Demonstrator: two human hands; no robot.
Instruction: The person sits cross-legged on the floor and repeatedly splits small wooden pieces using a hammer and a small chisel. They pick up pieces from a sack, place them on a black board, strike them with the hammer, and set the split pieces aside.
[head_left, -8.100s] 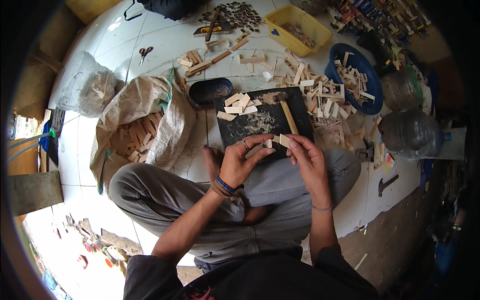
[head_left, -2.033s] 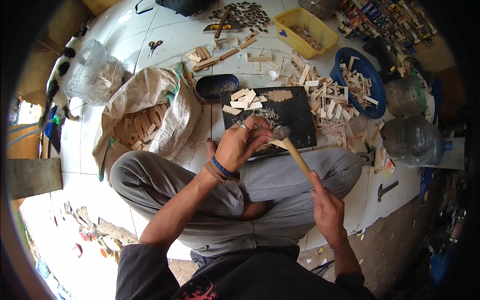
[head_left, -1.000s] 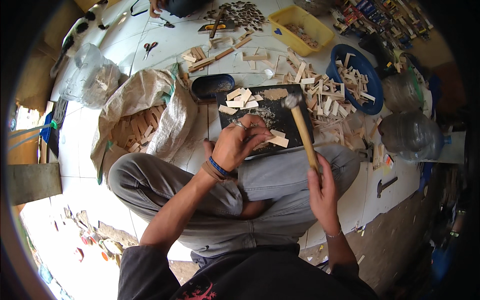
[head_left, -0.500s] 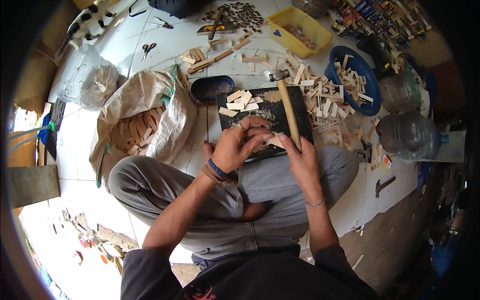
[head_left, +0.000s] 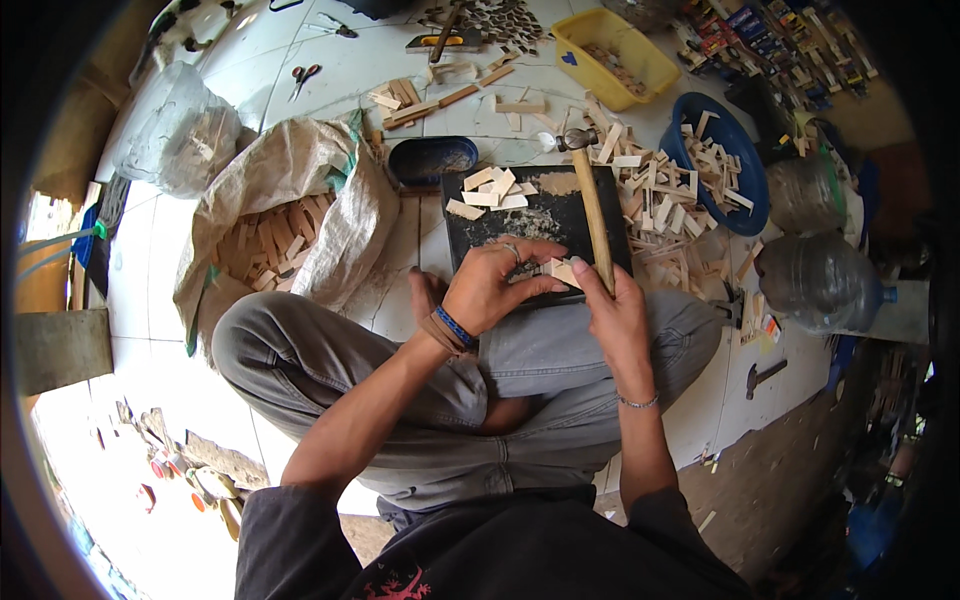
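A small pale wooden piece [head_left: 563, 272] is between my two hands, over the near edge of a black board [head_left: 470, 240]. My left hand [head_left: 490, 287] curls around its left end, thumb and fingers close together; the fingertips are partly hidden. My right hand [head_left: 614, 312] pinches the right end under its thumb. The same hand also grips a hammer [head_left: 595, 215] by the lower end of its wooden handle, with the metal head pointing away from me. Several loose wooden pieces [head_left: 492, 187] and sawdust lie on the board.
Left stands an open woven sack [head_left: 350, 235] of wooden pieces. A dark blue oval tray [head_left: 432, 162] is beyond the board. On the right are a wood pile [head_left: 660, 195], a blue basin [head_left: 757, 190], a plastic bottle [head_left: 815, 282] and a second hammer [head_left: 765, 377]. A yellow tub [head_left: 640, 88] sits farther back.
The wooden piece and both hands have shifted slightly to the right in the picture. My left fingers have come closer around the piece. The hammer stays in my right hand.
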